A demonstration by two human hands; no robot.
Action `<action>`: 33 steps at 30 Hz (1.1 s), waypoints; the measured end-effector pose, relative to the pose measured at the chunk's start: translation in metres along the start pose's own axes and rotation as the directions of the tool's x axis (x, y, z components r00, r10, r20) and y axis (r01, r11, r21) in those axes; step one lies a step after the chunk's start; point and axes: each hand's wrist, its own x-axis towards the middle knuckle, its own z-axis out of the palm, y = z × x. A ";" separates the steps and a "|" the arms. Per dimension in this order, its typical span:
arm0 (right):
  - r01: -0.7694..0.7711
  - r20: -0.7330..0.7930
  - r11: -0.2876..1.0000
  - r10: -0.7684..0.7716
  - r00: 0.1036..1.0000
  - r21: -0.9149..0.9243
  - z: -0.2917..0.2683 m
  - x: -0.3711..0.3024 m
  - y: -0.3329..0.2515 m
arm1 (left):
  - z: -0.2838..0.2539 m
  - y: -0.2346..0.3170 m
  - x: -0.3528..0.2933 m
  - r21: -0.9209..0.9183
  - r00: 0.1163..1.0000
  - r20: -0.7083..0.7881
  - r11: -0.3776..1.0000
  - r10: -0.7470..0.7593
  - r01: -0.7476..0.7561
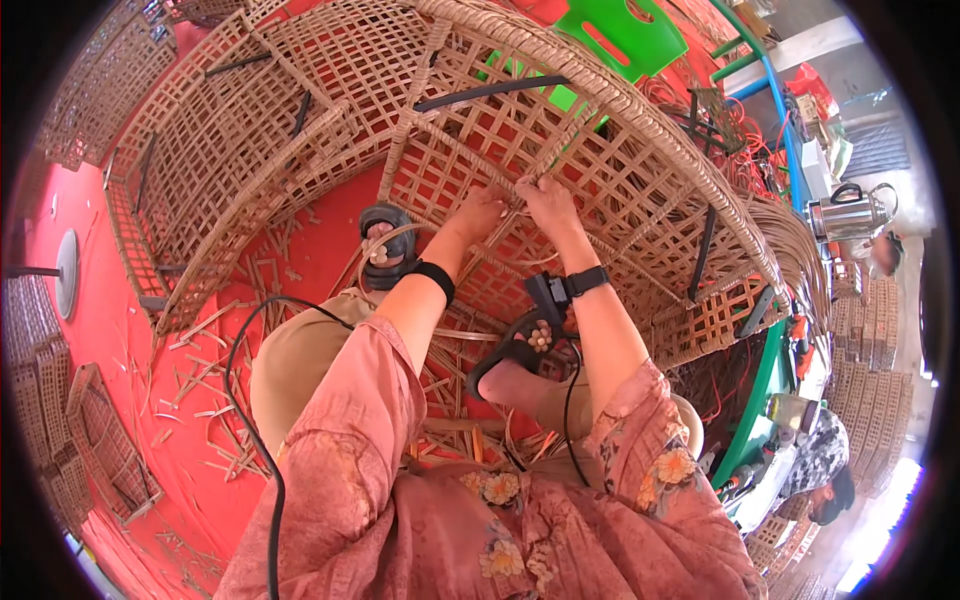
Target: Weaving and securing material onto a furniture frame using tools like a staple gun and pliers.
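Observation:
A large curved panel of open brown cane weave point(455, 135) stands in front of me, with a thick wrapped rim and dark metal braces. Both hands meet at a rib in its middle. My left hand point(482, 212) is closed, its fingertips pinching at a thin cane strip against the lattice. Just right of it, my right hand point(548, 204) is also closed, thumb and fingers pressed together on the strip at the rib. A loose pale cane strip point(375, 250) curves past my left wrist. My fingers hide the exact spot where the strip meets the weave.
Cut cane scraps point(215, 365) litter the red floor sheet point(150, 400). A green plastic chair point(625, 40) is behind the panel. At right are a steel kettle point(850, 212), coiled cane bundles point(800, 260) and another person point(815, 465). Stacked woven panels point(45, 380) line the left.

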 end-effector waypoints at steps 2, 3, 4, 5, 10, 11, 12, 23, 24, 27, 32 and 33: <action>0.028 0.006 0.985 -0.028 1.000 -0.168 -0.003 -0.002 -0.006 | -0.002 -0.007 0.002 0.121 0.993 0.010 0.985 0.120 -0.120; 0.041 0.010 0.968 -0.040 0.999 -0.249 -0.006 -0.003 -0.008 | -0.003 -0.004 0.002 0.217 0.987 0.008 0.963 0.162 -0.160; -0.020 0.034 0.990 0.025 0.999 -0.141 -0.010 -0.001 -0.011 | -0.004 -0.001 0.002 0.096 1.000 -0.009 0.995 0.016 -0.015; -0.104 0.065 0.994 0.106 0.992 -0.033 -0.015 -0.003 -0.007 | -0.004 0.016 0.005 -0.032 0.992 0.009 0.992 -0.125 0.125; -0.108 -0.014 0.993 0.109 0.994 0.056 -0.011 -0.005 -0.003 | -0.025 0.051 -0.002 0.068 0.987 -0.089 0.988 -0.130 0.136; -0.243 -0.013 0.954 0.249 0.969 0.174 -0.014 -0.004 -0.009 | -0.028 0.057 -0.005 0.085 0.984 -0.103 0.984 -0.146 0.155; -0.371 0.006 0.882 0.386 0.922 0.289 -0.019 -0.005 -0.014 | -0.032 0.064 -0.007 0.102 0.981 -0.113 0.980 -0.161 0.172; -0.239 -0.080 0.969 0.243 0.967 0.054 0.017 -0.111 -0.058 | -0.071 0.144 -0.041 -0.429 0.885 0.078 0.785 -0.460 0.446; -0.234 0.098 0.972 0.232 0.968 0.007 0.021 -0.121 -0.071 | -0.077 0.148 -0.046 -0.466 0.874 0.123 0.750 -0.470 0.469; -0.116 0.090 0.875 0.083 0.992 0.470 0.020 -0.156 -0.092 | -0.080 0.161 -0.059 -0.462 0.891 0.119 0.770 -0.438 0.440; -0.060 0.111 0.873 0.007 0.994 0.484 -0.013 -0.189 -0.114 | -0.091 0.214 -0.103 -0.303 0.912 0.031 0.866 -0.408 0.398; -0.061 0.099 0.877 0.015 0.995 0.477 -0.023 -0.197 -0.112 | -0.093 0.234 -0.111 -0.337 0.912 0.037 0.854 -0.409 0.397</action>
